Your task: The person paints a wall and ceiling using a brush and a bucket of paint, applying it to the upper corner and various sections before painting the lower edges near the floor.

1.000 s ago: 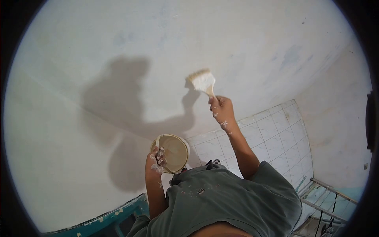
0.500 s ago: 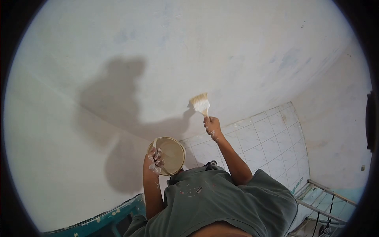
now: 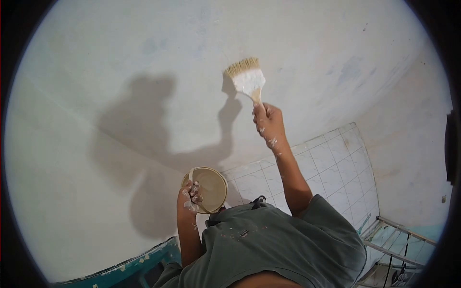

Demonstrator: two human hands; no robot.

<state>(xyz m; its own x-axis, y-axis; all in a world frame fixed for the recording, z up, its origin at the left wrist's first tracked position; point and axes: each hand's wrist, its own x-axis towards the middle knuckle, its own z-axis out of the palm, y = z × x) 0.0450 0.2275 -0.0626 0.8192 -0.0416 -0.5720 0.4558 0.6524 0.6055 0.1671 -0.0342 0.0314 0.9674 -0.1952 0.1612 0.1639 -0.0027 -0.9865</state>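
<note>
My right hand (image 3: 269, 120) is wrapped round the handle of a wide paintbrush (image 3: 249, 81), raised with its bristles up close to the wall. White paint coats the brush below its tan bristle tips. Lower down on the left, my left hand (image 3: 190, 197), spotted with white paint, grips the handle of a round beige bucket (image 3: 213, 189). The bucket is tipped so that its pale inside faces me. A whitish wall (image 3: 297, 43) with faint bluish patches spreads behind both hands.
White tiles (image 3: 321, 163) cover the lower wall on the right. A metal rack (image 3: 394, 245) stands at the lower right, and a chipped teal edge (image 3: 120, 269) runs along the lower left. My shadow falls on the wall at left.
My right hand has lifted the paintbrush higher up the wall, and the arm is stretched further out. The left hand and the bucket have barely moved.
</note>
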